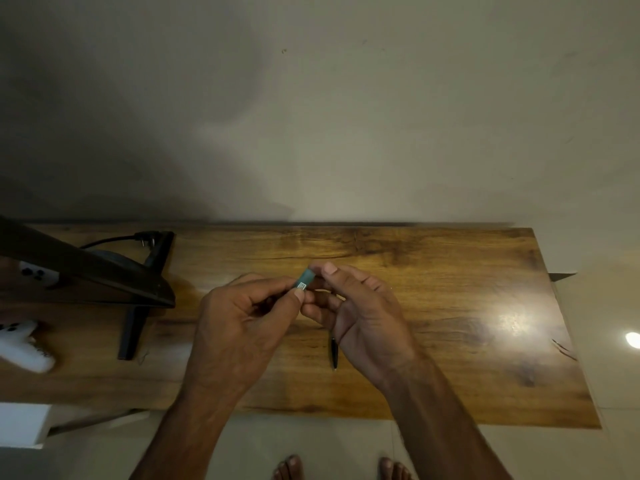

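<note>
Your left hand [242,320] and right hand [363,306] each pinched the teal block [304,278], its long axis slanting away rightward.

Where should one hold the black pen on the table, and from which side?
Pinch the pen across its thin barrel from above, one finger on each side; it lies flat on the table, its far end hidden by the right hand.

The left hand [242,327] and right hand [363,313] hold a small block [304,280] between them above the middle of the table [450,306], which stands against the wall [311,116], with a pen [334,353] lying on it under the right hand and, at the left end, a screen [86,268], a plug [147,237] behind it and a controller [20,344] before it.
</note>
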